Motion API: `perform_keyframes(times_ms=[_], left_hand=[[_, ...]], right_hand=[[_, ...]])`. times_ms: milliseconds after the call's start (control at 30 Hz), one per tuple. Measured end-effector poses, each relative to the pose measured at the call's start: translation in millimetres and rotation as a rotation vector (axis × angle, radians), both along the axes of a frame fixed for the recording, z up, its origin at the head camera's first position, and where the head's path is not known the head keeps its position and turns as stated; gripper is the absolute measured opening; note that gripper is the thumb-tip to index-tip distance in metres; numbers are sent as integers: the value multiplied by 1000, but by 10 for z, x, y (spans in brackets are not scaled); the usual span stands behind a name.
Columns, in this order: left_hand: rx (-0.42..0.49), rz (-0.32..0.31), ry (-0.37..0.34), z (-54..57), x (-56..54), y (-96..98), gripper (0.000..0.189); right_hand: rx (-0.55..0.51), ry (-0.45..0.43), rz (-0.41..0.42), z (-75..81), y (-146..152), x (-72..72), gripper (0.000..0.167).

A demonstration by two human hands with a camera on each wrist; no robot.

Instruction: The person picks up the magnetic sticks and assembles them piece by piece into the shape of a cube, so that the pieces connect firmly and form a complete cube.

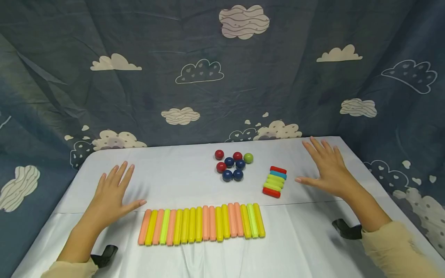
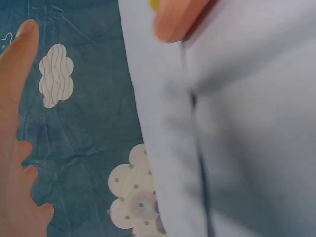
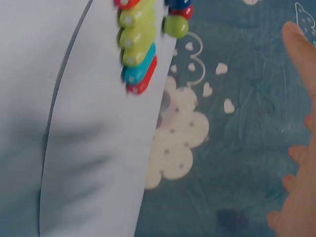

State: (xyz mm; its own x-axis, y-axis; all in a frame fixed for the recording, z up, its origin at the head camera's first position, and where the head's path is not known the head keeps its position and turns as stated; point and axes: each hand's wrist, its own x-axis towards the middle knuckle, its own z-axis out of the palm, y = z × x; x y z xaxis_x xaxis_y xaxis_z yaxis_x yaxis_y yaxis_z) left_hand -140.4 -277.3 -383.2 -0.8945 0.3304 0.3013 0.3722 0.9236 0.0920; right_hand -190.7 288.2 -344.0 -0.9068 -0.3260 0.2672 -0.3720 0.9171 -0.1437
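Observation:
My left hand (image 1: 110,197), fingers spread, hovers over the table's left side and holds nothing. Its thumb points toward the left end of a long row of sticks (image 1: 192,226) in orange, yellow and light green, lying side by side. On the right, my right hand (image 1: 326,173) is also spread and bare above the cloth. Nearest to it lies a short row of smaller sticks (image 1: 274,182), red at both ends with blue and lime between. Behind these sits a cluster of balls: dark blue (image 1: 227,175), red (image 1: 219,155) and one green (image 1: 248,158).
A white cloth (image 1: 299,247) covers the table, with a crease running across it. Dark cloud-print fabric (image 1: 156,92) hangs behind and at both sides. Each wrist wears a black strap mount (image 1: 105,256).

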Motion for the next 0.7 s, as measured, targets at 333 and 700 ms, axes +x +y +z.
perform_keyframes(times_ms=[333,700], left_hand=[[242,-9,-84,-243,249,70,105],[513,68,-501,-403,366,159,97]], right_hand=[[-255,-146,146,-122,-466,-79,100],[-454,-411,221,-401,-987,-258,84]])
